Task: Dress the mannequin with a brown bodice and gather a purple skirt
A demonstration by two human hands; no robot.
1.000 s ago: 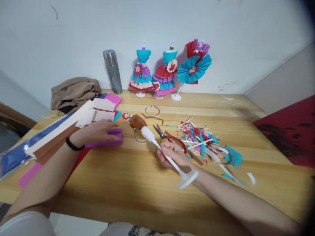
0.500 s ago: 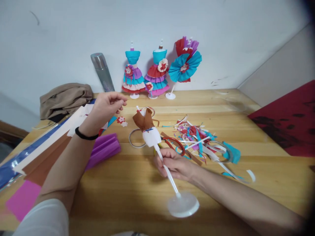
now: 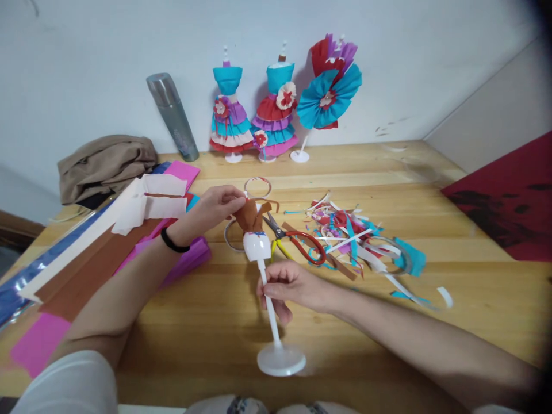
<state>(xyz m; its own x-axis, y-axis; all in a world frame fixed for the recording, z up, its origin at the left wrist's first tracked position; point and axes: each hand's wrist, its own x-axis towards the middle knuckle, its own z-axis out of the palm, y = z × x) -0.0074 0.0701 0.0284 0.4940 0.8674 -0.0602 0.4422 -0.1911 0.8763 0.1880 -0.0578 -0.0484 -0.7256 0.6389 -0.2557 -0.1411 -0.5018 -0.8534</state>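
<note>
A small white dress-form stand leans away from me over the table, its round base towards me. My right hand is wrapped around its pole, just under the torso. Brown crepe paper covers the top of the torso. At the upper left edge of that paper, my left hand pinches with thumb and fingers. Scissors with red handles and a yellow-handled tool lie on the table just beyond the stand. Two tape rings, one of them a tape roll, lie near the torso.
Three paper-dressed forms stand along the wall beside a leaning thermos. Paper scraps are heaped at right. Crepe paper sheets and a brown cloth lie at left. A dark red panel stands far right.
My left hand has come down and right onto the brown paper, uncovering white and pink paper at left. The stand has swung more upright, its base shifting left, still in my right hand.
</note>
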